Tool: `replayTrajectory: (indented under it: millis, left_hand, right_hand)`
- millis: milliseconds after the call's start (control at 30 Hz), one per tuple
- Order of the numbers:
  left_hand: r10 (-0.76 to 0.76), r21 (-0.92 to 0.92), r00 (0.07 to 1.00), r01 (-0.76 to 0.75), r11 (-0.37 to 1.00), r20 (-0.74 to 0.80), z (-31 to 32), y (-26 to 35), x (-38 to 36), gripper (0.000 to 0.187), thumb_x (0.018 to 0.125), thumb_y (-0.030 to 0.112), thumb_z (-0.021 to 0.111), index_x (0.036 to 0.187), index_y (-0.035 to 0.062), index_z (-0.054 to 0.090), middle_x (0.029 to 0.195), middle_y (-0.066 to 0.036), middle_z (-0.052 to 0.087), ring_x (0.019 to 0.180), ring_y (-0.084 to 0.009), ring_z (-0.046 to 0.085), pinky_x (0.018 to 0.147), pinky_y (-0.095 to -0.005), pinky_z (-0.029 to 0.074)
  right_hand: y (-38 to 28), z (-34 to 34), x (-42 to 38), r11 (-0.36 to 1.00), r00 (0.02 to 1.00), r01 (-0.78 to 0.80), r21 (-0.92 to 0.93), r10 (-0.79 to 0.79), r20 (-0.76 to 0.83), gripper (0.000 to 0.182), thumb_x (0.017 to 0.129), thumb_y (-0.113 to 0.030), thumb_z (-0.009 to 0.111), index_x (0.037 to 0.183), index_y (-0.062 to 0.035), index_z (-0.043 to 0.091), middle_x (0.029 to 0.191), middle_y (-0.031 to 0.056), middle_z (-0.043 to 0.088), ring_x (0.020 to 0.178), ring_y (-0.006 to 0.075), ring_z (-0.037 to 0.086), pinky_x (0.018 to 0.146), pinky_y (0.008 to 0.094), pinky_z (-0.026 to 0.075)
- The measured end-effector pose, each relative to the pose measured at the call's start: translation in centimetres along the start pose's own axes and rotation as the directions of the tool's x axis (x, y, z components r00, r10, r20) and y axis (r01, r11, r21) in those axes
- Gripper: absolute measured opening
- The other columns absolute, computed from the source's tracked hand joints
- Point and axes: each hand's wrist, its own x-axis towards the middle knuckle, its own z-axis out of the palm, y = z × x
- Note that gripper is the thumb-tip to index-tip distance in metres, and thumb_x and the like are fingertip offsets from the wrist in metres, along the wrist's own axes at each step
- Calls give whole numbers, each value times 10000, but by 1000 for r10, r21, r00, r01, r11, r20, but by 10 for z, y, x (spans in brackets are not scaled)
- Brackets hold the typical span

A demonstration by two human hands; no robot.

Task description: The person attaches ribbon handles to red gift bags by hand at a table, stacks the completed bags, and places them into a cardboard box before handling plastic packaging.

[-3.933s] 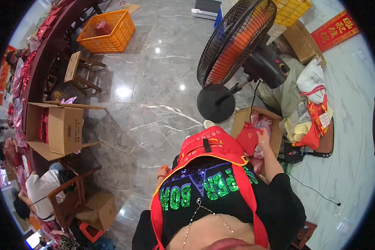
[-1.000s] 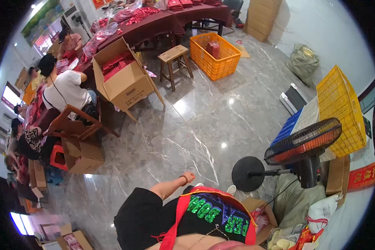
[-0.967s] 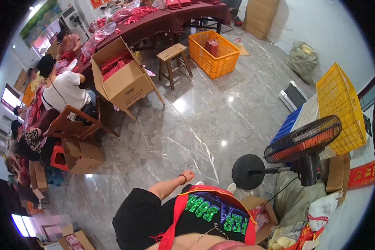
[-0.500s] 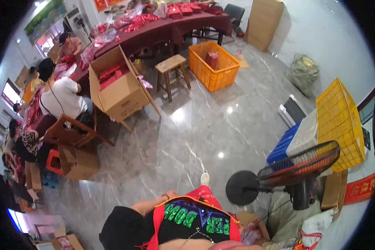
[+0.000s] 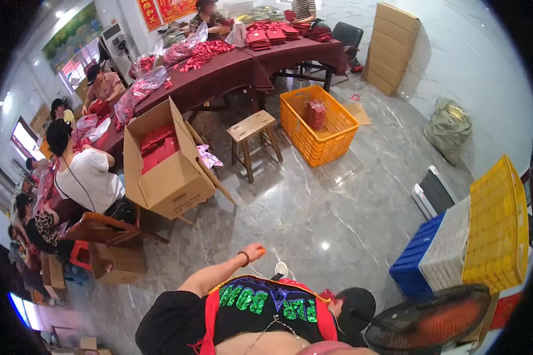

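Observation:
My left hand (image 5: 254, 252) is held out in front of my body over the grey floor, with a beaded bracelet on its wrist. Its fingers are curled, and a small orange spot shows at the fingertips; what they hold, if anything, I cannot make out. At my right side, my right hand (image 5: 336, 306) shows only in part beside the red apron (image 5: 321, 315). Its fingers are mostly hidden, with something red (image 5: 327, 295) right by them. A white shoe (image 5: 282, 270) shows below my body.
Ahead stand a wooden stool (image 5: 251, 129), an orange crate (image 5: 320, 142) with a red pack inside, and a large carton (image 5: 177, 186) of red packets. Stacked crates (image 5: 494, 231) and a fan (image 5: 429, 319) are at right. Several people sit around the cloth-covered tables (image 5: 216, 80).
My left arm has swung forward, away from my body. My right hand has come into view at my side. The fan and stacked crates sit lower in view.

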Motion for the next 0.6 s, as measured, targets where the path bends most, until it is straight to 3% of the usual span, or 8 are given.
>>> replayTrajectory:
  millis: [100, 133, 200, 267, 333, 433, 500, 600]
  left_hand:
    - [94, -47, 985, -102, 994, -148, -52, 11, 22, 200, 771, 210, 575, 879, 50, 626, 699, -65, 616, 611, -134, 557, 544, -268, 444]
    - [-9, -265, 985, -38, 964, -175, -69, -1, 30, 183, 788, 208, 575, 901, 72, 618, 702, -47, 613, 608, -124, 562, 518, -262, 443]
    - [-134, -495, 974, 26, 868, -184, -94, -23, 32, 168, 804, 206, 574, 923, 94, 610, 705, -29, 610, 605, -114, 567, 493, -256, 441]
    - [-323, -535, 908, 139, 833, -267, -118, -41, 31, 110, 801, 120, 554, 875, 61, 612, 666, -58, 598, 553, -130, 547, 454, -263, 421]
    - [-369, -636, 893, 131, 760, -258, -140, -78, 50, 107, 807, 120, 557, 882, 62, 606, 654, -53, 588, 533, -130, 540, 433, -264, 411]
    - [-469, -737, 856, 172, 654, -217, -180, -86, 41, 118, 814, 130, 570, 913, 69, 590, 632, -46, 571, 507, -132, 530, 414, -248, 398]
    - [-501, -851, 839, 92, 517, -213, -217, -66, 56, 117, 821, 132, 564, 915, 65, 583, 647, -50, 577, 497, -130, 521, 411, -235, 395]
    - [-420, -722, 860, 92, 685, -289, -267, -32, 94, 109, 822, 110, 541, 886, 34, 583, 678, -67, 586, 512, -127, 521, 448, -261, 414]
  right_hand:
    - [-118, 32, 35, 953, 961, 262, -152, -243, 131, 264, 800, -183, 562, 1018, -40, 516, 948, 148, 603, 906, 315, 575, 794, 396, 432]
    - [-135, 59, 63, 928, 936, 338, -154, -314, 160, 263, 825, -227, 534, 1069, -134, 498, 982, 174, 607, 925, 374, 566, 772, 451, 436]
    - [-183, 99, 108, 826, 816, 562, -48, -544, 198, 293, 827, -180, 543, 1084, -49, 489, 1050, 189, 572, 960, 336, 554, 806, 409, 430]
    - [-267, 131, 116, 906, 898, 424, 8, -421, 126, 238, 816, -187, 564, 981, -24, 507, 916, 135, 579, 833, 246, 548, 771, 359, 433]
    - [-333, 168, 128, 838, 844, 509, 199, -531, 77, 252, 811, -191, 579, 965, -7, 500, 872, 130, 575, 784, 229, 538, 741, 349, 439]
    - [-388, 228, 154, 803, 799, 588, 99, -596, 81, 257, 807, -188, 600, 959, -8, 498, 850, 110, 577, 762, 205, 540, 717, 335, 445]
    - [-445, 260, 141, 873, 877, 408, 269, -456, 151, 262, 824, -179, 594, 1008, -21, 495, 928, 90, 573, 846, 176, 539, 755, 309, 444]
    - [-513, 292, 114, 790, 814, 352, 502, -523, 252, 249, 811, -171, 617, 982, -35, 498, 869, 59, 564, 781, 143, 522, 704, 285, 441]
